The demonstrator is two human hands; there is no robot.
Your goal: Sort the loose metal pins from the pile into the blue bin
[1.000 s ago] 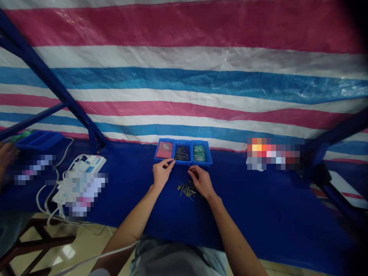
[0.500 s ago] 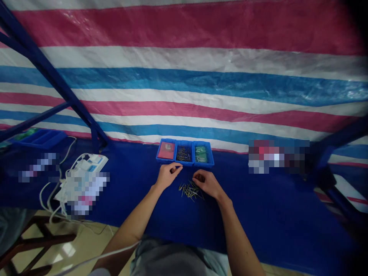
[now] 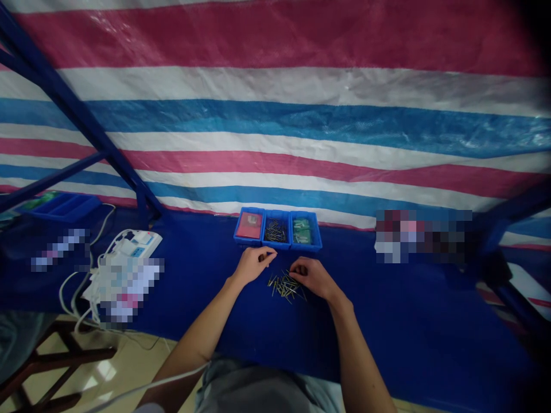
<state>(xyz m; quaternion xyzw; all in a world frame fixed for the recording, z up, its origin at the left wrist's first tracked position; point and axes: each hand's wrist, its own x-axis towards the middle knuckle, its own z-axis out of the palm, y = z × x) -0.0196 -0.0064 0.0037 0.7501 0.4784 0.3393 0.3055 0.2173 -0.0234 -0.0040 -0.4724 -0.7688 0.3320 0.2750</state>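
Pinched fingers beside loose metal pins on blue cloth

Tiled floor (image 3: 124,373) shows at lower left, beneath a blue cloth (image 3: 400,338) covering the table. Both forearms reach forward over it. The pile of metal pins (image 3: 286,286) lies between the hands. The right hand (image 3: 310,277) curls down at the pile's edge, its grip too small to tell. The left hand (image 3: 257,266) pinches thumb and forefinger together just before the middle blue tray (image 3: 275,244); any pin there is hidden. That tray holds dark pins, between a blue tray with a red packet (image 3: 249,226) and a blue tray with green packets (image 3: 305,230). A white power strip (image 3: 138,244) sits left. Striped tarpaulin (image 3: 275,137) hangs behind.
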